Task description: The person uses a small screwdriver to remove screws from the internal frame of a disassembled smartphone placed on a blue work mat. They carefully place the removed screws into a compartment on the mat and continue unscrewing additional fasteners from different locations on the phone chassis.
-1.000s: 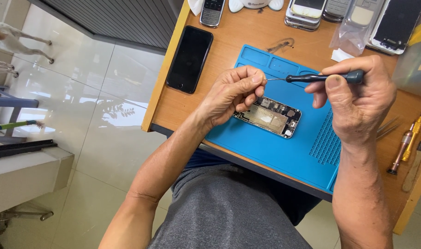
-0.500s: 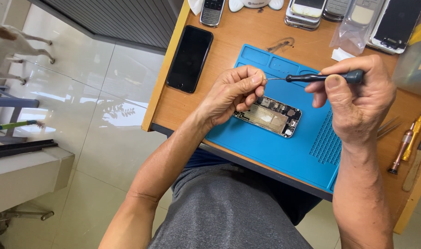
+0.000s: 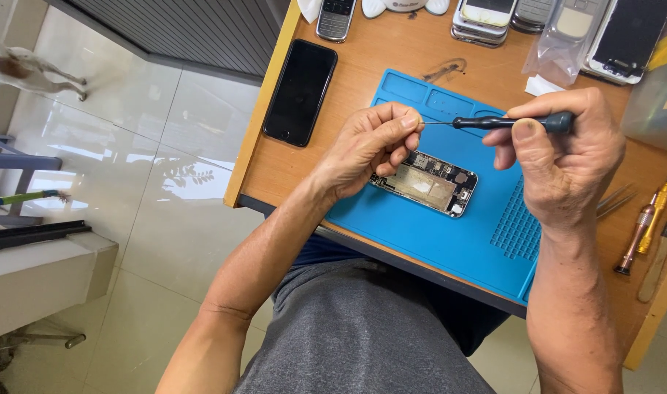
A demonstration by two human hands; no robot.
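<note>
An opened phone [image 3: 430, 183] lies on the blue mat [image 3: 450, 241]. Above it, the right hand [image 3: 563, 157] grips a black screwdriver [image 3: 505, 122], fingers closed around its handle; the left hand [image 3: 366, 149] pinches fingertips at its tip. A black phone [image 3: 300, 91] rests on the surface [image 3: 392, 55] nearby.

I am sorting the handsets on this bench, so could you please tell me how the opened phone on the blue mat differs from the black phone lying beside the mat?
The opened phone shows bare boards and metal inside; the black phone shows only a dark, unlit face. The opened phone lies on the blue mat, partly under the left hand; the black phone lies on the wooden desk, untouched. Both lie flat and are slim rounded rectangles.
</note>
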